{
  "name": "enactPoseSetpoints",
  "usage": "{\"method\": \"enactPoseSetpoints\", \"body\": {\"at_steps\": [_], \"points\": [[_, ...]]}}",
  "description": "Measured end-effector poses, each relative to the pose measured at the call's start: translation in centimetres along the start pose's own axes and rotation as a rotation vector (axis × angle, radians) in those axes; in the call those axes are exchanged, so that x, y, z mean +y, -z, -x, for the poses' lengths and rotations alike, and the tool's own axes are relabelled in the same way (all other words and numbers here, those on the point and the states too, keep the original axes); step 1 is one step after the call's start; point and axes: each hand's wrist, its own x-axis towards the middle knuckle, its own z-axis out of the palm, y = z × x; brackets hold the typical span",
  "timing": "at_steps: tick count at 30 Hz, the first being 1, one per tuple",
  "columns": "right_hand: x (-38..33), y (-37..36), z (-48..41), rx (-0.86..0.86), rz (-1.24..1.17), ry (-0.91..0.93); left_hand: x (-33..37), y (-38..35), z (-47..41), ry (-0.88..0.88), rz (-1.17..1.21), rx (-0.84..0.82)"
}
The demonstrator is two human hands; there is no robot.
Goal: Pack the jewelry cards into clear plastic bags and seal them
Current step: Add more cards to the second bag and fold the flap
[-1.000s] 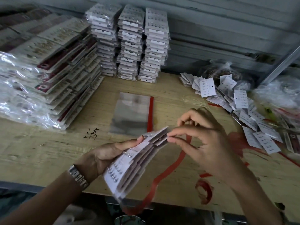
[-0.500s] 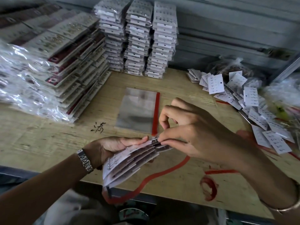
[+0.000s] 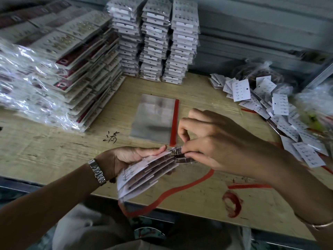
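Head view: left hand (image 3: pixel 124 159) grips a fanned bundle of jewelry cards (image 3: pixel 144 172) above the near desk (image 3: pixel 54 150) edge, right hand (image 3: pixel 212 143) pinching its bagged end, sealing unfinished; bagged stacks (image 3: pixel 155 38) far, loose cards (image 3: pixel 281 112) right remain.

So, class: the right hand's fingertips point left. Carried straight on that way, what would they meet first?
Probably the bagged stack of jewelry cards that the right hand already pinches at its top edge; beyond it, the left hand.
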Motion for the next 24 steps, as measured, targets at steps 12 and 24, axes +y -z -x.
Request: {"method": "enactPoseSetpoints", "body": {"at_steps": [12,24], "points": [[0.27,0.19,0.05,0.051,-0.108,-0.061,0.19,-0.21,0.36,0.045,0.060,0.035],[-0.37,-0.79,-0.09,0.092,0.130,0.028,0.05,-0.03,0.33,0.054,0.024,0.054]]}}
